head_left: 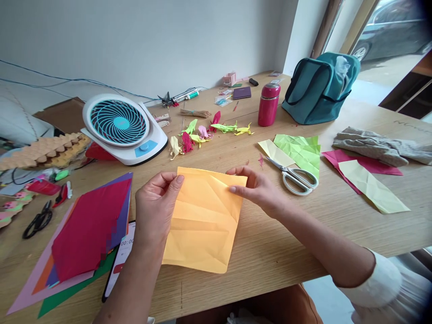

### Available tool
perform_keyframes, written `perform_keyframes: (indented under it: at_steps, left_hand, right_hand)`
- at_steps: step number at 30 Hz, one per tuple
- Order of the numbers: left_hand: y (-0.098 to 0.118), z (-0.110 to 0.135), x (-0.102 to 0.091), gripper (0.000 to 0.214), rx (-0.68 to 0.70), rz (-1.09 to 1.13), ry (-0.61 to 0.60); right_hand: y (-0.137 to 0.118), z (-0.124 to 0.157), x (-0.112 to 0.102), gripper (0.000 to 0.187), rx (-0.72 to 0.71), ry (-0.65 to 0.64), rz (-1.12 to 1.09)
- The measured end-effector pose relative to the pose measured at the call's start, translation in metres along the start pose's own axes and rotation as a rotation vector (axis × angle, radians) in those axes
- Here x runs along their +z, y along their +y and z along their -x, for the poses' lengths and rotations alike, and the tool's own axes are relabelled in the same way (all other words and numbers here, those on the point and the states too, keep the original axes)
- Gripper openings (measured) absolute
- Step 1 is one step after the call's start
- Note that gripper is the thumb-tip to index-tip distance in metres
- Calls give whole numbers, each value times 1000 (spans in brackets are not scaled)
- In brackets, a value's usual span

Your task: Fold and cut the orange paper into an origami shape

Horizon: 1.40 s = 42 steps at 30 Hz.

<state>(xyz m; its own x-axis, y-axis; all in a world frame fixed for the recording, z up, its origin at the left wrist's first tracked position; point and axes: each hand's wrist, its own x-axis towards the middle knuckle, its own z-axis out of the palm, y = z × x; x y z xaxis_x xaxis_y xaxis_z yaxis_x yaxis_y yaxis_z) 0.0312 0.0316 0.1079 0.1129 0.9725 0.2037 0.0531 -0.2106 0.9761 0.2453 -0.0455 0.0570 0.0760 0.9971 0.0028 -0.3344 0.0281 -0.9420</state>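
A creased sheet of yellow-orange paper (202,216) is held up above the front of the wooden table. My left hand (157,202) pinches its upper left edge between thumb and fingers. At the upper right corner my right hand (258,189) grips the same sheet, thumb in front and fingers behind. To the right of that hand lie white-handled scissors (299,180), partly on a crumpled light green paper (300,150). A stack of coloured paper (89,216) rests left of my left hand, and a phone (119,261) is partly hidden behind my left forearm.
Small folded paper figures (202,132) stand mid-table, by a white fan (124,126). Farther back are a red flask (269,105) and a teal bag (319,92). Pink and pale paper strips (371,184) and a grey cloth (374,144) lie right; black scissors (38,220) lie left.
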Motion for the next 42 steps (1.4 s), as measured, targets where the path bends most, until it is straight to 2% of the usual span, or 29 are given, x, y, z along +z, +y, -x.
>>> perform_keyframes:
  at_steps: [4,6,10,12,15,17,20,22,24,27,28,30,33,36,39,42]
  left_hand:
    - [8,-5,5,22,183,-24,-2]
    - [22,-11,10,21,293,-49,-9]
    - [61,-17,22,8,566,-67,-72]
    - [76,-15,26,3,761,-56,-127]
    - [79,-6,24,8,960,-52,-234]
    - [68,2,16,12,952,-85,-300]
    - [33,17,0,9,877,-162,-379]
    - [6,27,-10,9,801,-245,-472]
    - [-21,38,-17,13,755,-313,-576]
    - [-50,53,-23,12,703,-392,-702]
    - [-57,58,-23,11,684,-418,-738]
    - [-65,65,-24,11,657,-465,-797]
    - [-71,71,-25,13,663,-505,-850]
    - [-75,74,-25,13,678,-494,-868]
    - [-79,76,-26,13,674,-468,-883]
    - [-81,77,-27,15,696,-470,-899]
  right_hand:
    - [-3,1,2,34,62,-120,10]
    - [-4,-1,-1,33,15,-99,84]
    - [-14,-7,-11,34,-172,53,150]
    - [-19,-6,-14,36,-301,108,130]
    - [-23,-3,-17,38,-477,152,157]
    - [-21,-1,-21,40,-531,129,171]
    - [-12,-1,-33,37,-593,78,276]
    - [-3,0,-47,25,-657,39,515]
    - [6,3,-64,10,-672,-108,839]
    - [16,11,-87,27,-610,-341,1188]
    - [18,14,-92,31,-597,-366,1252]
    - [20,20,-97,35,-604,-332,1326]
    - [19,33,-87,36,-619,-223,1367]
    - [19,52,-65,34,-622,-158,1381]
    - [25,78,-42,31,-610,-171,1377]
    - [35,103,-28,32,-597,-211,1363]
